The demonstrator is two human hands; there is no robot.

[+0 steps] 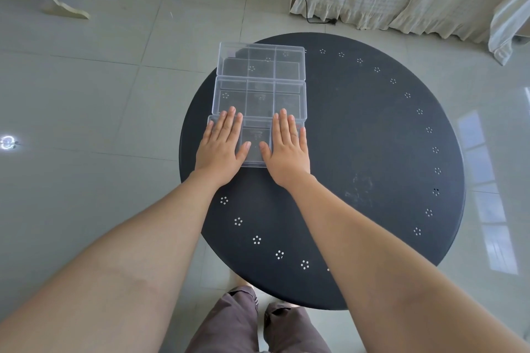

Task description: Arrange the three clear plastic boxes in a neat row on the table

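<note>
The left hand (219, 146) and right hand (286, 149) lay flat and unclenched on the nearest box (256, 143), gripping nothing; an uneven push could have skewed it against the middle box (259, 97); the far box (261, 61) overhung the table (372, 137) edge and might have tipped.

Both arms bare, stretched forward and converging. Left hand (220, 143) flat, palm down, fingers straight and close together, thumb angled inward toward the other hand. Right hand (286, 145) likewise flat and palm down, fingers together, thumb pointing inward, level with the left and just apart from it.
</note>
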